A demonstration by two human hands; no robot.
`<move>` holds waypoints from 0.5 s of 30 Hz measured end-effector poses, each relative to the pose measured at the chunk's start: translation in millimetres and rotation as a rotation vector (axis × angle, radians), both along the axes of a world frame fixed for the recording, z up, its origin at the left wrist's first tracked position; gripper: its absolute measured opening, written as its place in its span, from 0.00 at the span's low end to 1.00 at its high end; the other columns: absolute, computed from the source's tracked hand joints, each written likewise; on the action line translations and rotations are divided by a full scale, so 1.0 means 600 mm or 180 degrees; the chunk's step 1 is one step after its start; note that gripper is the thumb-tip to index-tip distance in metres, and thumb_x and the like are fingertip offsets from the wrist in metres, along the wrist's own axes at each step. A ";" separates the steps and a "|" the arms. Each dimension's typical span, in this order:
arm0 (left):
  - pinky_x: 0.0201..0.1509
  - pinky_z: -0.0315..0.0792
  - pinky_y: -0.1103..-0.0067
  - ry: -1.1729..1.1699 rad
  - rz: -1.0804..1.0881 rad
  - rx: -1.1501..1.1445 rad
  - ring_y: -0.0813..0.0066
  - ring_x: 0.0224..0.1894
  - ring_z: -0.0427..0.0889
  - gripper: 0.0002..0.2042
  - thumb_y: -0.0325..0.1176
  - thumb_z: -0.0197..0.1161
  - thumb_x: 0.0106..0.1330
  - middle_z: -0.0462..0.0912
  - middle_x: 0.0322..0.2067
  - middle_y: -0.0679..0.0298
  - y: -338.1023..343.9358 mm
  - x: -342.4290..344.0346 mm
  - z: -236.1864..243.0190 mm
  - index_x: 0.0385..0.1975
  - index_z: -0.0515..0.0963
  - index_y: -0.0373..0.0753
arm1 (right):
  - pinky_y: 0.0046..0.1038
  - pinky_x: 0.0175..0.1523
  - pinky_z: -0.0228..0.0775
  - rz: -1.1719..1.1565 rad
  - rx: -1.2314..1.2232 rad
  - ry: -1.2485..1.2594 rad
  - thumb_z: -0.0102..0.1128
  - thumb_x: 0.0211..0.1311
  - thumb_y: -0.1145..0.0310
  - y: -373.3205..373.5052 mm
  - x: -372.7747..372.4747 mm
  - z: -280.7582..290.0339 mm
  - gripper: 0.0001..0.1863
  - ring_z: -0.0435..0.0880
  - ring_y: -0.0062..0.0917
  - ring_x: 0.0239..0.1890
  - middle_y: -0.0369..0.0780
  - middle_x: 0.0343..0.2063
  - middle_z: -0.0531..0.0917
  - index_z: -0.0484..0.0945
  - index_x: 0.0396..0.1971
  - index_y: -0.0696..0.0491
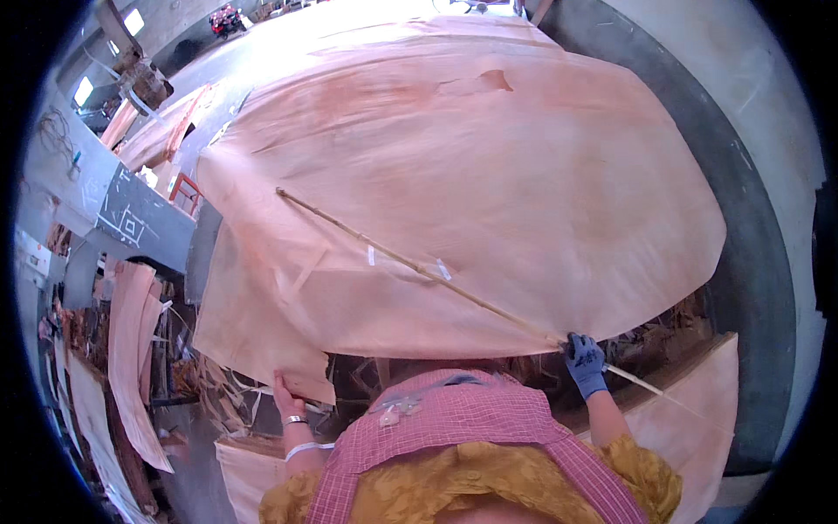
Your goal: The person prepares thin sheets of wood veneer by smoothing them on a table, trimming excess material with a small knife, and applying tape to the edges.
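Note:
A broad, pinkish-tan wood veneer sheet (pixel 524 175) spreads out in front of me, with a torn spot near its far side. Across it, slanting from the far left to the near right, lies a long thin bamboo stick (pixel 384 250). Its near end is in my right hand (pixel 585 362), which wears a blue-grey glove and is closed round it at the sheet's near edge. My bare left hand (pixel 287 402) pinches the near left corner of the veneer; some of its fingers are hidden. Two short white tape strips (pixel 443 269) are beside the stick.
Veneer offcuts (pixel 135 341) are piled at the left, with scraps on the floor. More veneer (pixel 698 428) lies near me at the lower right. A grey metal machine (pixel 140 214) stands at the left; a red motorbike (pixel 227 22) is far back.

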State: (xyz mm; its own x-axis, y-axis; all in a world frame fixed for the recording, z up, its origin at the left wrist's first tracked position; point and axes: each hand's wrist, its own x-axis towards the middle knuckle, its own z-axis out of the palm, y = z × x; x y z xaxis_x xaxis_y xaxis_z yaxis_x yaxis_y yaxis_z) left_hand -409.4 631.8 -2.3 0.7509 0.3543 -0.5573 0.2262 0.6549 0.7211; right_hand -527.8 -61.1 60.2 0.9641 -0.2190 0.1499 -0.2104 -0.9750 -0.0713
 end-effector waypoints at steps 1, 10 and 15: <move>0.59 0.70 0.64 0.0126 0.0072 0.0245 0.62 0.54 0.75 0.24 0.47 0.53 0.69 0.75 0.53 0.58 -0.006 -0.020 -0.012 0.57 0.68 0.35 | 0.38 0.41 0.74 -0.0056 -0.0053 0.0068 0.65 0.50 0.59 -0.008 -0.022 -0.013 0.19 0.80 0.37 0.37 0.41 0.33 0.80 0.77 0.41 0.48; 0.59 0.70 0.62 0.0219 0.0370 -0.0306 0.60 0.55 0.74 0.22 0.44 0.51 0.70 0.74 0.54 0.56 -0.043 -0.133 -0.090 0.58 0.67 0.36 | 0.39 0.42 0.73 0.0252 0.0031 0.0682 0.67 0.49 0.58 -0.009 -0.068 0.005 0.18 0.80 0.37 0.38 0.40 0.34 0.80 0.77 0.40 0.46; 0.62 0.67 0.64 -0.0086 0.0277 -0.0771 0.61 0.56 0.74 0.22 0.46 0.51 0.69 0.75 0.54 0.58 -0.057 -0.120 -0.098 0.57 0.69 0.38 | 0.38 0.42 0.73 0.0220 0.0113 0.0763 0.66 0.52 0.55 -0.023 -0.047 0.023 0.16 0.80 0.38 0.38 0.41 0.36 0.80 0.77 0.38 0.47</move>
